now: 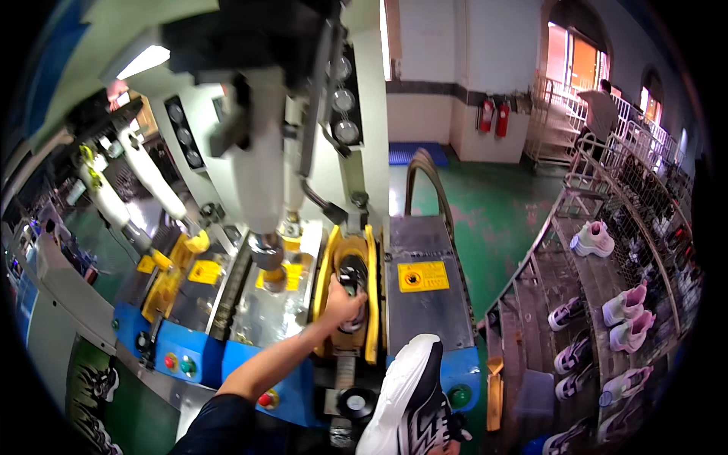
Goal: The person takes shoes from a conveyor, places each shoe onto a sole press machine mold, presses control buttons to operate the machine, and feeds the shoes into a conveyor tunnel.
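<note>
My left hand point(346, 303) reaches forward into a machine station and is closed around a dark sneaker point(353, 271). That sneaker sits lengthwise between two upright yellow pads point(371, 303); my fingers cover its middle. Close to me at the bottom, a black-and-white sneaker point(413, 394) with a thick white sole is held up on its side, toe pointing away. Only a small bit of my right hand point(452, 447) shows at the lower edge, gripping this sneaker; most of the hand is hidden behind it.
Left of the station is a metal bed point(265, 315) under a press arm. A grey cover point(428, 311) with a yellow warning label lies to the right. Push buttons point(459, 396) line the blue front. Shoes point(628, 318) fill a rack at right; a person point(599, 117) stands beyond.
</note>
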Demonstrator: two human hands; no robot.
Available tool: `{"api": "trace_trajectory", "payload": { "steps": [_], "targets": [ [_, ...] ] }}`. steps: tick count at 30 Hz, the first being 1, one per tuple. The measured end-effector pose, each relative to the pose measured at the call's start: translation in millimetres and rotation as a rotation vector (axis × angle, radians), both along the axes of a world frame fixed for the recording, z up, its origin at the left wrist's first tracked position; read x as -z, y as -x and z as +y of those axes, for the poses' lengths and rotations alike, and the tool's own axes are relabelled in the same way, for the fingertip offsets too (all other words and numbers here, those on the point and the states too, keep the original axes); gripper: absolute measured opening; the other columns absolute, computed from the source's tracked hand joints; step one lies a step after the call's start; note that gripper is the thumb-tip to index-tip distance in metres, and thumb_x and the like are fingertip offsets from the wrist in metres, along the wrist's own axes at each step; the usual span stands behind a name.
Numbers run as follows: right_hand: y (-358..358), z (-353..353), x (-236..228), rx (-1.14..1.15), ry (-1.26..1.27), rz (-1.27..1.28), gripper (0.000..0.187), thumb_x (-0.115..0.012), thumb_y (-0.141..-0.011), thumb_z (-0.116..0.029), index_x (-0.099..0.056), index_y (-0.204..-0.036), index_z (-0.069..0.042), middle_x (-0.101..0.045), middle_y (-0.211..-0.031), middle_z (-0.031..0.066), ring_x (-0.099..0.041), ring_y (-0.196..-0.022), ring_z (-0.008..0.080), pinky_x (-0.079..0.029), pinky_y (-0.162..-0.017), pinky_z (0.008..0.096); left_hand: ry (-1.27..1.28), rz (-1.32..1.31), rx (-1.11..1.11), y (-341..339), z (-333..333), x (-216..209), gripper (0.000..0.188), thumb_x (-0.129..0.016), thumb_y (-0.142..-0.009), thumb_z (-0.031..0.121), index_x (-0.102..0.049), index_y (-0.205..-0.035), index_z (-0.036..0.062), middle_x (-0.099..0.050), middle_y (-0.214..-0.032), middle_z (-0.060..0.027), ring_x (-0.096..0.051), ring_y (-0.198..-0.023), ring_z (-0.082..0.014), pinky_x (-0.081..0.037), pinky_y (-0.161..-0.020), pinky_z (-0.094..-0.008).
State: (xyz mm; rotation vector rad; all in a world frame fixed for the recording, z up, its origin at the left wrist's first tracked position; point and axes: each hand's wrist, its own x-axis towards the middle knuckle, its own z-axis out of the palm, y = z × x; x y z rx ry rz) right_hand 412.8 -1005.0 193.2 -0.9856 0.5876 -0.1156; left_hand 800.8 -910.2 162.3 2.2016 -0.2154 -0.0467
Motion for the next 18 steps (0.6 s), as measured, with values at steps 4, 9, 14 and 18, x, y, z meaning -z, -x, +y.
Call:
{"api": "trace_trajectory", "payload": {
  "steps": [4,9,14,18],
  "targets": [
    [21,-14,-2,0.082,-0.234,0.175,0.016,-0.053,-0.089,-0.017,-0.043,-0.095,-0.006,-0.048,-0.069,0.0025,-0.046,-0.046,0.0126,-0.038,-0.035,0.0270,0.033,0.036,0.065,-23,-37,0,0.076,-0.065,-0.069,0.017,-0.024,-0.129,-0.0067,-0.043,-0.119,-0.0280,-0.047,-0.109,-0.0406,-0.038,-0.096,-0.0402],
    [-6,-10,-14,-0.071,0.087,0.202,0.033,-0.048,-0.091,-0.032,-0.047,-0.105,-0.002,-0.054,-0.078,0.0084,-0.055,-0.062,0.0226,-0.044,-0.050,0.0351,-0.120,0.463,0.057,-44,-15,-39,0.080,-0.069,-0.067,0.015,-0.020,-0.128,-0.0059,-0.044,-0.121,-0.0244,-0.047,-0.112,-0.0321,-0.040,-0.096,-0.0379],
    [-21,-4,-1,0.003,0.251,0.113,0.050,-0.055,-0.086,-0.036,-0.046,-0.119,0.000,-0.052,-0.089,0.0110,-0.053,-0.075,0.0197,-0.043,-0.058,0.0307,0.042,0.448,0.310,31,90,-103,0.061,-0.071,-0.073,0.019,-0.037,-0.118,-0.0041,-0.058,-0.096,-0.0158,-0.060,-0.077,-0.0213,-0.050,-0.058,-0.0342],
    [-118,2,-53,-0.047,-0.118,0.118,0.028,-0.053,-0.089,-0.025,-0.052,-0.109,-0.005,-0.062,-0.093,0.0099,-0.061,-0.088,0.0205,-0.053,-0.071,0.0335,0.566,0.531,0.242,172,203,-147,0.079,-0.077,-0.068,0.024,-0.037,-0.132,-0.0003,-0.049,-0.124,-0.0115,-0.044,-0.116,-0.0222,-0.032,-0.102,-0.0372]
  ]
}}
